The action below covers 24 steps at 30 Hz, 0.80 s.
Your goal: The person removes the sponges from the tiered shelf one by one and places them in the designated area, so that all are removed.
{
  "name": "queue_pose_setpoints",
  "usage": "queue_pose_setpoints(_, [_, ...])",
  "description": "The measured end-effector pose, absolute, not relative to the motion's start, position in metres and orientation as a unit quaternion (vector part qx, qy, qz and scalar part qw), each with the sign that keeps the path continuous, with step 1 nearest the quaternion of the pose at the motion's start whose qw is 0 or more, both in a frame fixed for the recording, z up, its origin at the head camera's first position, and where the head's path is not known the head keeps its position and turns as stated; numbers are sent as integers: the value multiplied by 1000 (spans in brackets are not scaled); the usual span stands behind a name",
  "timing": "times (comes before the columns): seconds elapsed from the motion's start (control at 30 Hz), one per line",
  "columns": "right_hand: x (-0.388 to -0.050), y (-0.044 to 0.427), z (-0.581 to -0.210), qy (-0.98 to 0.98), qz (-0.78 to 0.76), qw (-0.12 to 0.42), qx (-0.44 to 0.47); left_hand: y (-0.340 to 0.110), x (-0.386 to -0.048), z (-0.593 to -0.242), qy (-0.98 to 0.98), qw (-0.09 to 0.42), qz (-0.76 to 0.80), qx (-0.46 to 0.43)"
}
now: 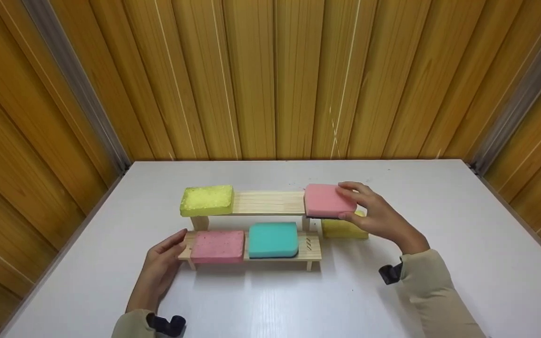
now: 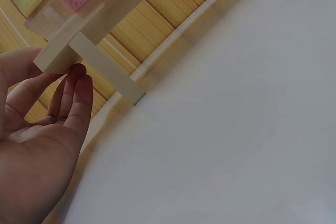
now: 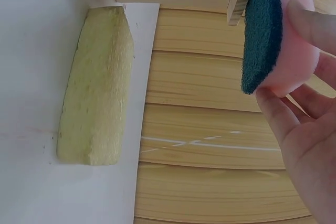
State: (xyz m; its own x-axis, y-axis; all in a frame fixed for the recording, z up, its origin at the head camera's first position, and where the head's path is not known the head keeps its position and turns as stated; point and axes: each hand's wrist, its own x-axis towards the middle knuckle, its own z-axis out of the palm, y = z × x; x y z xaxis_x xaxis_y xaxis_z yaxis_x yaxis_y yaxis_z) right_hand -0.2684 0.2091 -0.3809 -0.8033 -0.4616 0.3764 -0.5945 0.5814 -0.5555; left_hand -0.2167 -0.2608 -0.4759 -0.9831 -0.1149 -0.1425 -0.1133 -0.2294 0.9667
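A two-step wooden rack [image 1: 268, 203] stands on the table. My right hand [image 1: 381, 213] grips a pink sponge [image 1: 327, 201] by its right side, at the right end of the upper step; the right wrist view shows its dark green scouring pad [image 3: 261, 35] facing the rack. With thumb and fingers, my left hand [image 1: 161, 263] pinches the left end of the lower step [image 2: 55, 51]. On that step lie a darker pink sponge [image 1: 218, 246] and a turquoise sponge [image 1: 273, 239]. A yellow-green sponge [image 1: 207, 200] sits at the upper step's left end.
Another yellow sponge [image 3: 97, 87] rests on the table behind the rack's right side, partly hidden by my right hand and the pink sponge in the head view. The white table [image 1: 270, 300] meets wood-patterned walls [image 1: 294, 80] at the back and sides.
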Motion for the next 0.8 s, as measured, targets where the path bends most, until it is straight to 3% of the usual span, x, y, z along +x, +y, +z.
queue_pose_setpoints(0.8, [-268, 239, -389, -895, 331, 111, 279, -261, -217, -478, -641, 2, -763, 80])
